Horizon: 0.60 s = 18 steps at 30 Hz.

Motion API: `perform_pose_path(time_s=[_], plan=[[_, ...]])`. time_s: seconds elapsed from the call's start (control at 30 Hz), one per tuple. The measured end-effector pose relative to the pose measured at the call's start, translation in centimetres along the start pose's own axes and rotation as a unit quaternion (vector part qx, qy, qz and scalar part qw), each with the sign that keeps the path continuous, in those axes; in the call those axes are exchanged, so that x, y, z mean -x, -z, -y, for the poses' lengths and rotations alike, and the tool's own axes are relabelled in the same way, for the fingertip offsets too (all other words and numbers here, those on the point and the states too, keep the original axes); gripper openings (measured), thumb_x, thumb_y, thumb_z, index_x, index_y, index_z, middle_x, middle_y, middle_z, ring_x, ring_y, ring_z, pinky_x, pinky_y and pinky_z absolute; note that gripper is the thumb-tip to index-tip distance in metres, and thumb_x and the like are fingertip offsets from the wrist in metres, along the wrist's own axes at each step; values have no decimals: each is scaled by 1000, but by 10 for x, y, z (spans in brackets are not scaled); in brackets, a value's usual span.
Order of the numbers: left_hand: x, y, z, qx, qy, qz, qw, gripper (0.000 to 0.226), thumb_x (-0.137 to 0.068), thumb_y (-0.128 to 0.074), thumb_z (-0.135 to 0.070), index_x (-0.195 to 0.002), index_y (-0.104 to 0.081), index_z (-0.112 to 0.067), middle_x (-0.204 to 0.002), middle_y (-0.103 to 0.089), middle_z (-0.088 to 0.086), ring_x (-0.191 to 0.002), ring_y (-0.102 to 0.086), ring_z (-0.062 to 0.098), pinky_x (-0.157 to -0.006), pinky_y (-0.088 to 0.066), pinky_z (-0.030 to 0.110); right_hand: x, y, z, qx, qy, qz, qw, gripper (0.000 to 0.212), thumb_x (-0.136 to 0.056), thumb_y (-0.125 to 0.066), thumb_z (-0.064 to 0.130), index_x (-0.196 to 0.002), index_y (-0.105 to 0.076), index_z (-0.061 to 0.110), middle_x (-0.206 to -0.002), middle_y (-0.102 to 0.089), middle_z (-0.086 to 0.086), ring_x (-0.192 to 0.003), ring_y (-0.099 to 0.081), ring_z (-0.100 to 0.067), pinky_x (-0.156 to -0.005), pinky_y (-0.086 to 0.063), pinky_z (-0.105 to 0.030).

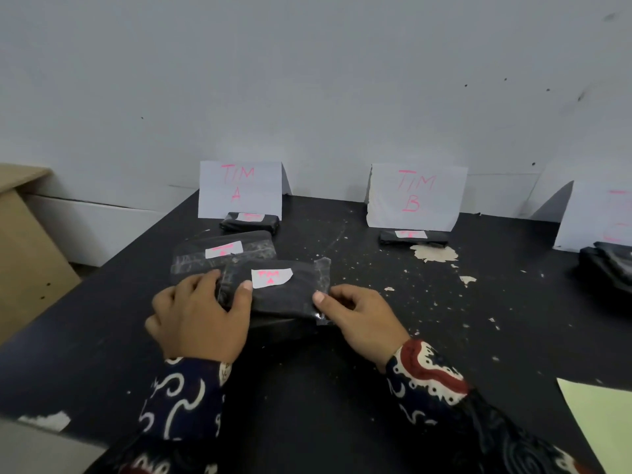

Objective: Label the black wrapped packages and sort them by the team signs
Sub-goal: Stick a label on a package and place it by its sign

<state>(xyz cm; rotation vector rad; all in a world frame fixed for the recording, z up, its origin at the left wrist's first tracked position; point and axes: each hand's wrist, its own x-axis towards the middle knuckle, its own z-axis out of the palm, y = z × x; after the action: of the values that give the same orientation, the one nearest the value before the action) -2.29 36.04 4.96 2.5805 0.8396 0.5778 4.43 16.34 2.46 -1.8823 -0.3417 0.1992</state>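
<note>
Now mid-sort, labelling apparently done on this piece. Black package (284,295) held low over the dark table (376,354), near the front edge of the TIM A lane. White label (272,278) stuck on top, pink marks reading roughly "TIM" with a small shape beneath, probably an A but too blurred to swear to. Left hand (198,319) gripping the package's left end, thumb on top just beside the label, fingers curled round the far side. Right hand (355,316) pinching the right end, thumb on the clear wrap flap, remaining fingers tucked underneath and mostly hidden. Ahead on the left: TIM A sign (239,189) propped against the wall, one labelled package (249,222) touching its foot, a second labelled package (224,251) just in front, partly overlapped by the held one. To the right, well apart: TIM B sign (415,196) with a single labelled package (412,236) at its base. Third sign (602,217) cut off at the right edge, lettering unreadable, dark stack (608,265) below it. Pale sheet (605,419) at lower right. Judged step: placing a labelled item in the A group. Next move calls for setting down beside or on the second package, label up, then letting go with both hands; slippery wrap, so sliding likely.
</note>
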Motion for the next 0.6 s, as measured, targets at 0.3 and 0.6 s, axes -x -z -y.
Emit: perform_pose_path(time_s=[0.3,0.6], plan=[[13,-13,-53,105,-109,-60,987,28,-78,-69,-46,-98,-66,-27,-105,-66,-7,-111,-48,26,-89,-36,43,10,43,-7,-85,-1,-53,995,8,-91,-66,24,-95,-72,21,-89,-73,-9,-75,-65,-13,-65,-52,-27],[11,-26,-117,471,-16,183,863,15,-88,-67,-21,-97,-56,-17,-80,-65,-1,-62,-58,7,-61,-47,24,24,95,-17,-271,-52,-140,951,16,-95,-51,0,-95,-62,12,-97,-70,-9,-87,-67,-22,-75,-56,-38]])
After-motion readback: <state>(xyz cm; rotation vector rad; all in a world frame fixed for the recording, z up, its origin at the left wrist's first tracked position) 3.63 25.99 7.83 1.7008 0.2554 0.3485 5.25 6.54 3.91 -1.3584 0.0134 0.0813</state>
